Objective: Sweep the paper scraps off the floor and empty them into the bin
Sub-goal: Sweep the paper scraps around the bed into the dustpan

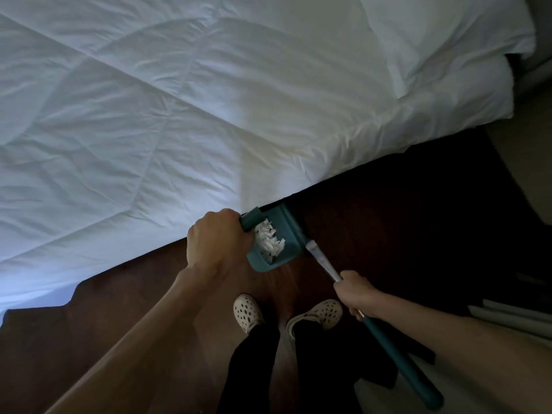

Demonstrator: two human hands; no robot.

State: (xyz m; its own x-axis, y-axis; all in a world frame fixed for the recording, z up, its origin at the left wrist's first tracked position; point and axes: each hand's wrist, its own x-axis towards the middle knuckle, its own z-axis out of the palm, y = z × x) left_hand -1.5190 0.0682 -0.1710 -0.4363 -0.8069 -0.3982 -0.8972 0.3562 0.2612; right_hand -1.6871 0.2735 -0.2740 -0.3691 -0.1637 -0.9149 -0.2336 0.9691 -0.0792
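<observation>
The left hand [216, 242] is closed around the teal handle of the dustpan [273, 239], holding it just to its right, beside the edge of the white duvet [179, 115] that hangs over the bed. The paper scraps [270, 240] lie heaped inside the pan, right against that hand. Just right of the pan, the broom [358, 306] runs down toward the right hand [357, 294], which is wrapped around its pale shaft, with the teal grip sticking out below the fist. Between and below the two hands are the person's spotted clogs [248, 312] on the dark wooden floor [134, 309]; the floor is too dim to say whether any scraps remain on it.

The sweeping seems nearly or fully done, judging by the full pan. The next move calls for keeping the pan level, so the light scraps don't slide out, and carrying it to the bin, which is not in view.
</observation>
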